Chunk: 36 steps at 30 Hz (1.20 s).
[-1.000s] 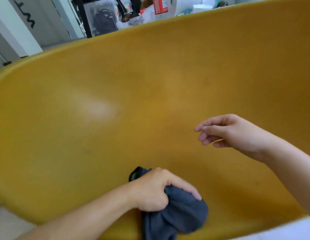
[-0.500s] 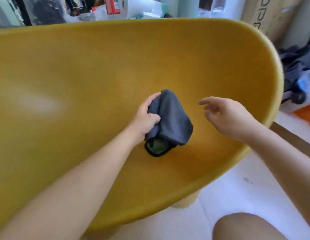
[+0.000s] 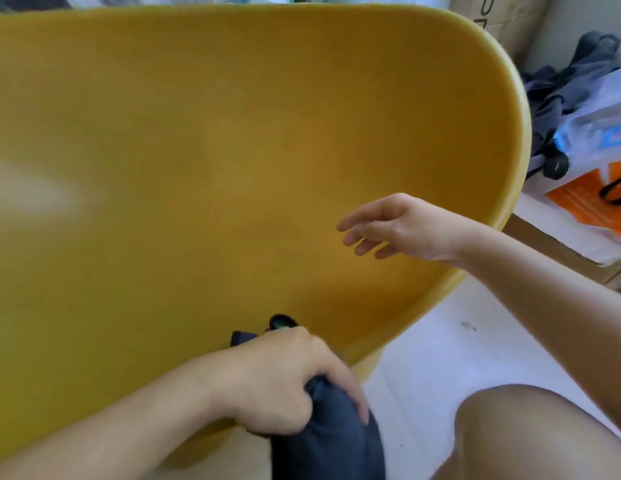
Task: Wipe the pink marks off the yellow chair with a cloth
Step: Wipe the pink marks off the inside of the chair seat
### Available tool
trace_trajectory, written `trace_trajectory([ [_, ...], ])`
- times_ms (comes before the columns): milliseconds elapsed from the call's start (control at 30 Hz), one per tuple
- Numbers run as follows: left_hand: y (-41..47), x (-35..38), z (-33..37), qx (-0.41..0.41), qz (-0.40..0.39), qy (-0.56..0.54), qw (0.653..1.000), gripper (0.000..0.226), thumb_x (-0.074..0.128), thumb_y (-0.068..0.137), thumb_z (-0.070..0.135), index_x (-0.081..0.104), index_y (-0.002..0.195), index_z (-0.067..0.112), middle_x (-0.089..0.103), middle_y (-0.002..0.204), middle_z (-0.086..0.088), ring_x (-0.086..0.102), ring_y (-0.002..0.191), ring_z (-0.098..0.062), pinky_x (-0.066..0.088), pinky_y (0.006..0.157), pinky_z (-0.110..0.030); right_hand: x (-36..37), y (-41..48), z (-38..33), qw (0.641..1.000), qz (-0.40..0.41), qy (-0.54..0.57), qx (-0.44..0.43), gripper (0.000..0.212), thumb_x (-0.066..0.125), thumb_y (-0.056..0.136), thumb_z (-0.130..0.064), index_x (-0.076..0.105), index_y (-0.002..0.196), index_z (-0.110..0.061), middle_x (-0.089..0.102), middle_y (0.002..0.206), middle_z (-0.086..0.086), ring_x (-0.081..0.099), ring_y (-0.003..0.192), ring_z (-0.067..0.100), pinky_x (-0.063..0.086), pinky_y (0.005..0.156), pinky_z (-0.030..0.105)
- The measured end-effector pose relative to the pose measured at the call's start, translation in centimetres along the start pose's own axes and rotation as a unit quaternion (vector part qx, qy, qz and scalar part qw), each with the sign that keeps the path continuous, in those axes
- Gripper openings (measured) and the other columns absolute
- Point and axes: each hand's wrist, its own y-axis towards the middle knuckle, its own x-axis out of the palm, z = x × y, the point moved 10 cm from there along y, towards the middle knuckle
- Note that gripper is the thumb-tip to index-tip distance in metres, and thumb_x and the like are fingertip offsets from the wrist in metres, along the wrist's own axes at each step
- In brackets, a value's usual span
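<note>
Cloth (image 3: 331,441), dark, bunched, clamped in left hand (image 3: 285,382): drawn back from mid-seat to the chair (image 3: 233,150) rim at lower centre; right hand (image 3: 399,226) spread and empty above seat; no pink marks visible, stroke apparently complete.

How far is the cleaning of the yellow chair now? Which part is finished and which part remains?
Done, as far as it shows: no pink marks are visible on the yellow chair, though the picture is blurred. In hand: the left hand grips the dark cloth at the chair's near edge; the right hand hovers open and empty. Left: perhaps a check of the hidden parts.
</note>
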Motion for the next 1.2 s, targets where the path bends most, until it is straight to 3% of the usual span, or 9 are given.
trace_trajectory([
  [200, -3.6, -4.4, -0.8, -0.015, 0.227, 0.001, 0.974, 0.074, 0.036, 0.058, 0.004, 0.059, 0.115, 0.045, 0.067, 0.114, 0.017, 0.063, 0.094, -0.003, 0.047, 0.083, -0.015, 3.4, -0.5, -5.9, 0.991, -0.083, 0.095, -0.041, 0.024, 0.050, 0.099, -0.030, 0.066, 0.117, -0.024, 0.073, 0.108, 0.003, 0.069, 0.097, 0.015, 0.054, 0.085, 0.036],
  [300, -6.1, -2.5, -2.5, -0.069, 0.170, 0.041, 0.982, 0.072, 0.038, 0.062, 0.004, 0.056, 0.116, 0.048, 0.067, 0.106, 0.015, 0.058, 0.084, 0.006, 0.046, 0.075, -0.014, 9.6, -2.5, -8.2, 0.955, -0.294, -0.025, -0.043, 0.054, 0.056, 0.085, -0.055, 0.047, 0.136, -0.041, 0.063, 0.123, -0.012, 0.063, 0.109, 0.005, 0.054, 0.094, 0.037],
  [400, -12.6, -5.0, -3.2, -0.106, 0.252, -0.010, 0.962, 0.069, 0.042, 0.058, -0.001, 0.061, 0.109, 0.042, 0.067, 0.107, 0.020, 0.060, 0.099, 0.006, 0.050, 0.085, -0.019, 17.3, -4.9, -10.8, 0.886, -0.453, -0.043, -0.087, 0.066, 0.070, 0.083, -0.046, 0.037, 0.140, -0.047, 0.056, 0.134, -0.015, 0.055, 0.122, 0.007, 0.050, 0.099, 0.046],
  [700, -34.6, -6.8, -3.8, -0.310, 0.572, 0.106, 0.752, 0.071, 0.053, 0.065, 0.022, 0.039, 0.124, 0.059, 0.045, 0.113, 0.025, 0.049, 0.103, 0.004, 0.041, 0.081, -0.009, 23.8, 0.8, -28.1, 0.931, -0.247, 0.114, -0.245, 0.044, 0.065, 0.073, 0.009, 0.050, 0.100, -0.023, 0.065, 0.092, 0.008, 0.060, 0.073, 0.024, 0.048, 0.065, 0.037],
  [867, -40.8, -5.7, -7.8, -0.382, 0.659, 0.082, 0.643, 0.054, 0.064, 0.078, 0.024, 0.041, 0.117, 0.052, 0.044, 0.106, 0.022, 0.050, 0.098, 0.002, 0.043, 0.076, -0.015, 27.0, -2.4, -32.7, 0.917, 0.099, 0.051, -0.383, 0.027, 0.053, 0.087, -0.022, 0.053, 0.113, -0.029, 0.045, 0.116, 0.000, 0.049, 0.106, 0.021, 0.043, 0.084, 0.032],
  [967, -42.3, -5.7, -9.2, -0.344, 0.696, 0.036, 0.629, 0.049, 0.068, 0.078, 0.014, 0.048, 0.108, 0.047, 0.060, 0.104, 0.017, 0.057, 0.097, 0.001, 0.050, 0.080, -0.026, 32.8, -4.6, -31.5, 0.938, -0.040, 0.046, -0.342, 0.054, 0.034, 0.089, -0.067, 0.018, 0.140, -0.061, 0.022, 0.155, -0.010, 0.033, 0.138, 0.017, 0.037, 0.107, 0.036],
  [1067, -43.1, -4.9, -11.6, -0.235, 0.707, -0.201, 0.636, 0.046, 0.073, 0.077, 0.005, 0.058, 0.109, 0.034, 0.070, 0.105, 0.006, 0.067, 0.099, -0.014, 0.056, 0.082, -0.036, 34.6, -4.6, -30.6, 0.934, -0.082, -0.030, -0.347, 0.070, 0.035, 0.077, -0.081, -0.010, 0.131, -0.074, -0.013, 0.161, -0.012, 0.023, 0.146, 0.021, 0.037, 0.108, 0.039],
  [1133, -43.9, -5.0, -12.4, -0.182, 0.681, -0.303, 0.642, 0.040, 0.071, 0.075, 0.015, 0.062, 0.112, 0.027, 0.071, 0.109, -0.003, 0.066, 0.104, -0.020, 0.053, 0.089, -0.041, 34.9, -5.0, -30.5, 0.910, -0.046, -0.115, -0.396, 0.079, 0.049, 0.078, -0.076, -0.007, 0.134, -0.072, -0.016, 0.161, -0.005, 0.032, 0.141, 0.024, 0.046, 0.100, 0.038],
  [1200, -46.2, -6.7, -12.9, -0.220, 0.702, -0.249, 0.630, 0.033, 0.070, 0.081, 0.031, 0.063, 0.112, 0.027, 0.072, 0.107, -0.003, 0.067, 0.100, -0.012, 0.052, 0.089, -0.035, 34.5, -5.3, -30.9, 0.887, 0.053, -0.167, -0.427, 0.068, 0.061, 0.076, -0.057, 0.027, 0.135, -0.061, 0.018, 0.160, 0.011, 0.058, 0.116, 0.027, 0.057, 0.069, 0.035],
])
